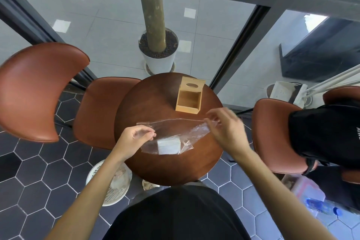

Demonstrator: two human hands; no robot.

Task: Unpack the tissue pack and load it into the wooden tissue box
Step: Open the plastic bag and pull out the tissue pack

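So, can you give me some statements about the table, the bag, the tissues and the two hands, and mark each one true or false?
1. The wooden box stands open and empty on the round table. True.
2. The tissues already lie inside the wooden box. False: they are in the clear plastic bag, nearer the person.
3. Both hands hold the plastic bag, the left hand at one end and the right hand at the other. True.
4. The wooden box is between the two hands. False: it stands beyond them, on the far part of the table.
5. A potted tree trunk stands behind the glass, beyond the table. True.
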